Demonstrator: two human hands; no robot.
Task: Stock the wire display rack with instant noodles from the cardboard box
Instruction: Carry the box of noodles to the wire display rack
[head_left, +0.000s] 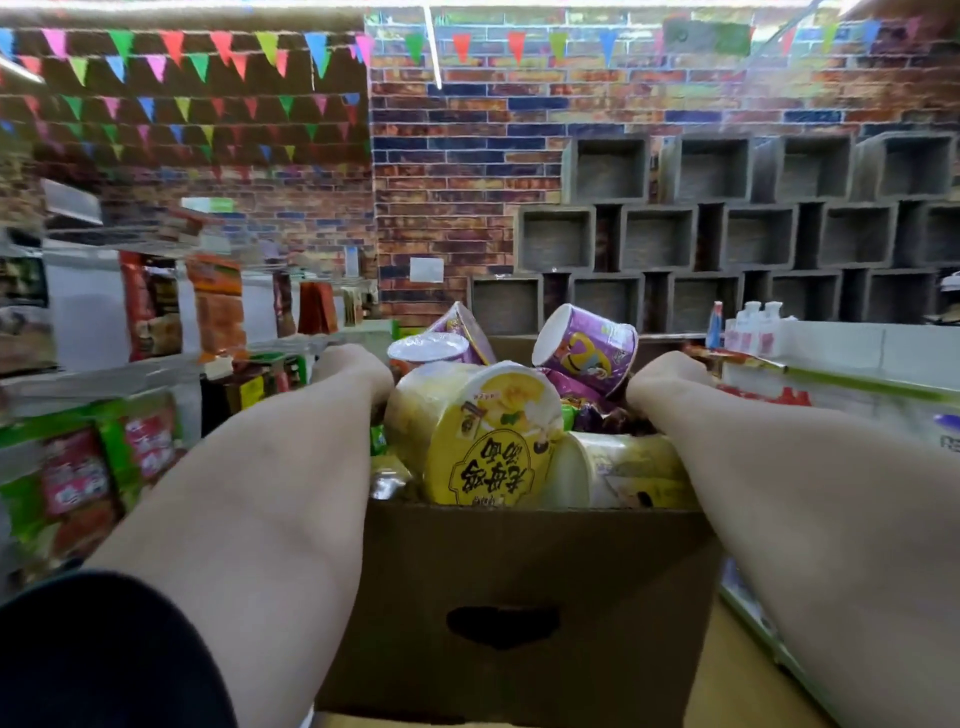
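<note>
Red and green packets (130, 457) fill the shelf on your left, then your left hand (353, 369) is at the left side of the cardboard box (519, 571), fingers out of sight, so can't tell if it's gripping or flat. The box sits right in front of you between your forearms, packed with instant noodles (623, 467): a yellow cup (483, 431) on its side nearest you, purple cups (587, 348) behind. Your right hand (670, 374) is at the right side, fingers hidden too, white bottles (758, 322) beyond it.

Your box (519, 571): brown cardboard, open, heaped | yellow cup (483, 436) lying sideways in front | purple cups (587, 348) tilted behind
</note>
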